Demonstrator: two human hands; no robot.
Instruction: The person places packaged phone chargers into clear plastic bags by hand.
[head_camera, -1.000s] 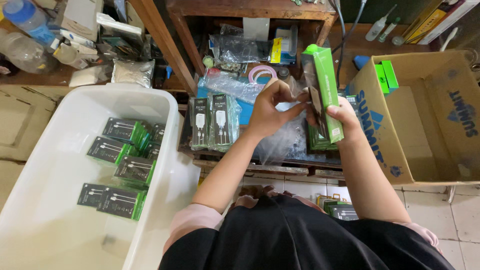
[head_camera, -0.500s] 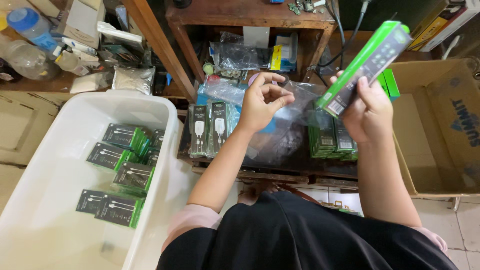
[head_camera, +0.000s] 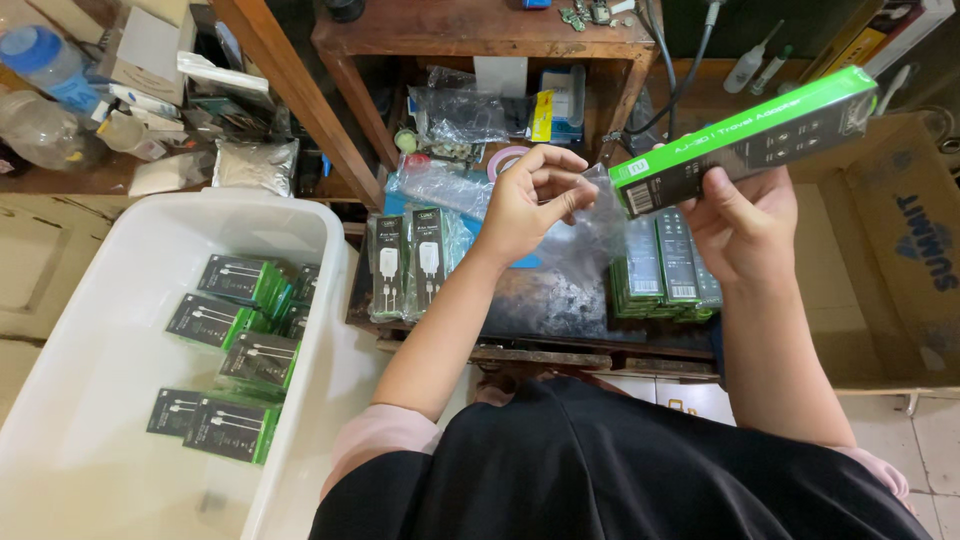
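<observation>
Right hand (head_camera: 745, 225) holds a long green-and-black retail box (head_camera: 745, 140) raised above the low wooden bench (head_camera: 560, 345), tilted with its far end high toward the cardboard carton (head_camera: 900, 250); thumb lies across the near face, the other fingers wrap behind, so the grip is closed on the box at its lower third only. Left hand (head_camera: 530, 205) is lifted beside the box's barcode end, fingers curled with thumb and forefinger pinched on a thin clear plastic film (head_camera: 600, 215) that runs from the fingertips toward the box; whether the film is attached to the box I cannot tell. Risk, as judged: the box is held near one end, so most of its length overhangs; a tug on the film could lever it out of the right hand and drop it onto the stack of matching green boxes (head_camera: 665, 270) below. Film is slippery and barely gripped; it could slide out of the pinch. Both forearms are raised and unsupported, elbows bent, wrists angled inward toward each other. White plastic tub (head_camera: 120, 460) at the person's left holds several dark boxes with green edges (head_camera: 240, 340), well apart from both hands. Two packaged white chargers (head_camera: 405, 265) stand upright on the bench, below the left wrist.
</observation>
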